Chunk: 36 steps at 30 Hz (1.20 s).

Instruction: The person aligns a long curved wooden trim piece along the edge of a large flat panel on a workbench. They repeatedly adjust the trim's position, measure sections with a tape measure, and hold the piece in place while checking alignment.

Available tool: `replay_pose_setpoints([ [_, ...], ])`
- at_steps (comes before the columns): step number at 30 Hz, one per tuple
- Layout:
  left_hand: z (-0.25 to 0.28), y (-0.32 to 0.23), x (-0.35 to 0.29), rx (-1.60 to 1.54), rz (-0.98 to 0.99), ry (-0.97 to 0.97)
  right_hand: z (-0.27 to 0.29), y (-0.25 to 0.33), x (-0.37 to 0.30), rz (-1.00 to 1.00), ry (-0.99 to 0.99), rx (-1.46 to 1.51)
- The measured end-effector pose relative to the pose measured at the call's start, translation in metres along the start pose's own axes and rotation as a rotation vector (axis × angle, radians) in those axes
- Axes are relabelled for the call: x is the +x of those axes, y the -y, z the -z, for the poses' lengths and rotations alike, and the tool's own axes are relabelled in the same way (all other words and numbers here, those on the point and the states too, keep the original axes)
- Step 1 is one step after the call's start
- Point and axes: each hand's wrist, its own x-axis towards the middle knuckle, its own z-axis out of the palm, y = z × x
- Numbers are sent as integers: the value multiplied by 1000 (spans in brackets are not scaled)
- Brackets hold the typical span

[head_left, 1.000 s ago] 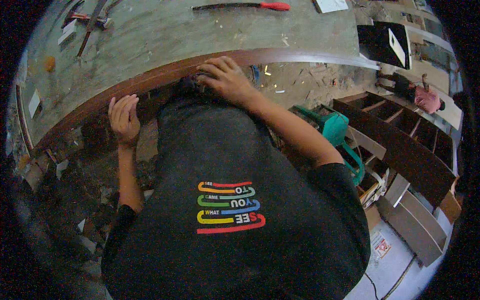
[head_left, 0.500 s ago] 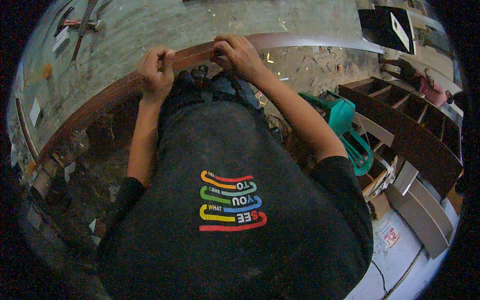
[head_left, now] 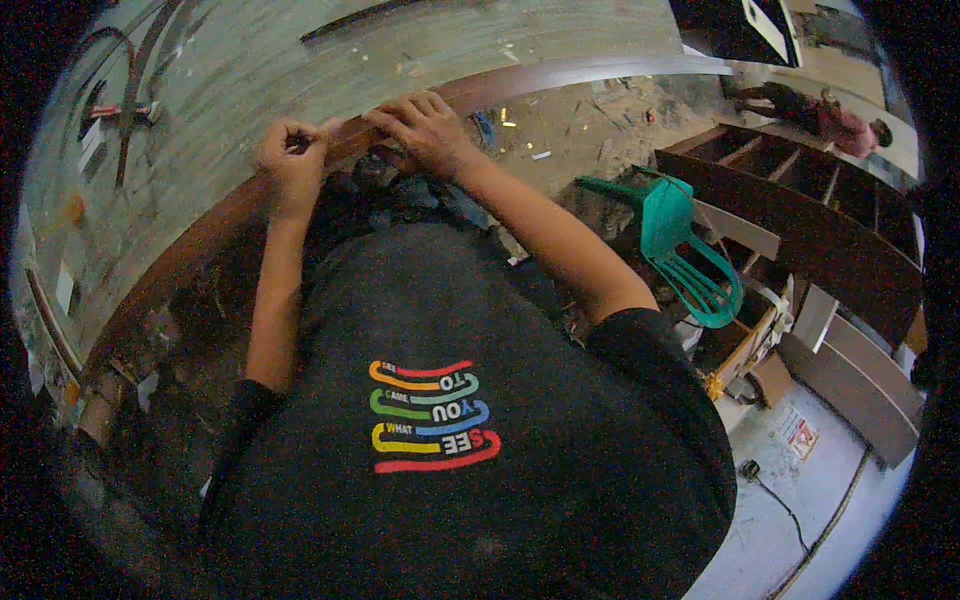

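A long brown wooden board [head_left: 215, 215] runs in front of my body, curved by the lens, and turns paler toward its right end. My left hand [head_left: 292, 165] is closed in a pinch just over the board; whatever sits between thumb and fingers is too small to make out. To its right, my right hand [head_left: 425, 132] lies across the board's top with its fingers stretched and a little apart. Its palm and thumb are partly hidden.
Beyond the board spreads a grey-green surface with a hammer [head_left: 130, 110] at far left. At right are a green plastic chair [head_left: 668, 222], a dark shelf unit [head_left: 800, 205] and loose boards [head_left: 850, 395]. Another person [head_left: 850, 128] is at the far right. Scraps litter the floor.
My right hand has loosened from a bent grip and now lies flatter on the board. My left hand stays pinched and has tilted slightly. The whole view has shifted a little.
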Motion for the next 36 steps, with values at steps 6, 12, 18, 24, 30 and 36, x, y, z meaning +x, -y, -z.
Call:
replay_pose_setpoints([
  [6, 18, -12, -11, 287, -555, 303, 69, -40, -31, -100, 16, 79],
  [12, 13, -23, -19, 335, -478, 261, 139, -251, -137, -535, -171, -300],
  [18, -41, -63, -24, 411, -441, 193, 164, -394, -201, -838, -287, -374],
  [24, -100, -94, -28, 473, -380, 97, 179, -382, -217, -336, 115, -251],
  [30, -116, -78, -44, 623, -330, -30, 162, -398, -224, -355, 24, -218],
  [36, -137, -99, -46, 670, -299, -98, 147, -407, -237, -313, -86, -202],
])
